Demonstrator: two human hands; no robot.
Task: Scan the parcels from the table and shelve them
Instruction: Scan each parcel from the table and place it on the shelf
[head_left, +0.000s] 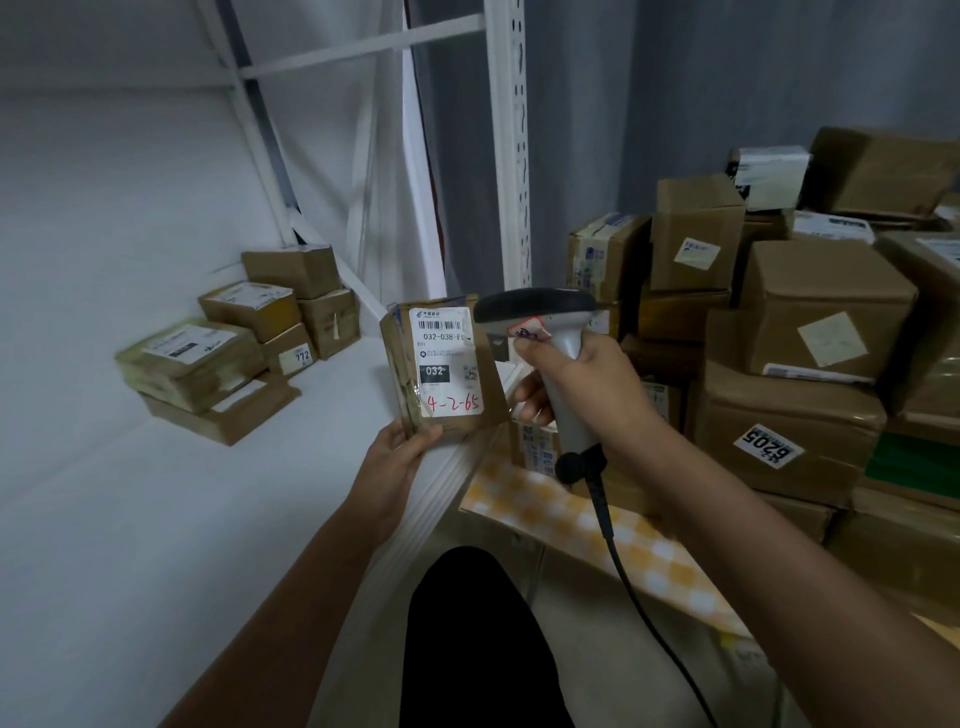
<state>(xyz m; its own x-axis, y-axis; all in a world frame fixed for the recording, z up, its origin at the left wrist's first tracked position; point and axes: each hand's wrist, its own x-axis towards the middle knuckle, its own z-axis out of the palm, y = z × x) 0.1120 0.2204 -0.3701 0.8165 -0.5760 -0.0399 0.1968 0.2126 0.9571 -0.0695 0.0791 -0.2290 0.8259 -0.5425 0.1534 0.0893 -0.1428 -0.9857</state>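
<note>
My left hand (400, 457) grips the lower edge of a small brown parcel (444, 364), held upright over the front edge of the white shelf (156, 519). Its white label faces me, with a barcode, "032" and red handwriting "4-2-65". My right hand (576, 384) holds a grey handheld scanner (540, 322) by its handle. The scanner's dark head sits right beside the parcel's top right corner, pointing left. A black cable (623, 561) hangs from the handle.
Several brown parcels (234, 343) are stacked at the back of the shelf. A white perforated upright (511, 145) stands behind. To the right, many cardboard boxes (789, 364) are heaped on a table with a yellow checked cloth (571, 519). My dark-clothed leg (467, 649) is below.
</note>
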